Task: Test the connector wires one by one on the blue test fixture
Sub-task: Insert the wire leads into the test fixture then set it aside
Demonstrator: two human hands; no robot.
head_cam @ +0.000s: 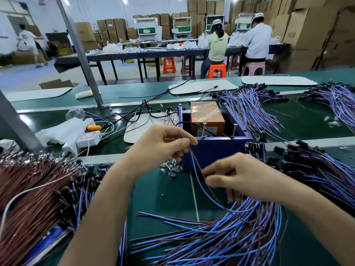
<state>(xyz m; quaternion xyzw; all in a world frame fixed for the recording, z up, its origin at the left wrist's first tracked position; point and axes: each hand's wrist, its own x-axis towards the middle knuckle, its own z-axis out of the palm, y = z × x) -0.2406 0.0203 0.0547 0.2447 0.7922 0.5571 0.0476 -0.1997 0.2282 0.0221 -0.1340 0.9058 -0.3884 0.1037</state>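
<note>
Green belt (153, 204) below: my left hand (161, 144) and right hand (238, 175) both pinch 1 blue-and-brown wire pair (193, 164). I'd keep it taut and steer its end to the blue metal box fixture (215, 150) at 12 o'clock.

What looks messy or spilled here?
Small clear parts lie scattered on the green belt beside the blue test fixture, as if spilled. The left hand and right hand pinch one wire pair instead.
</note>
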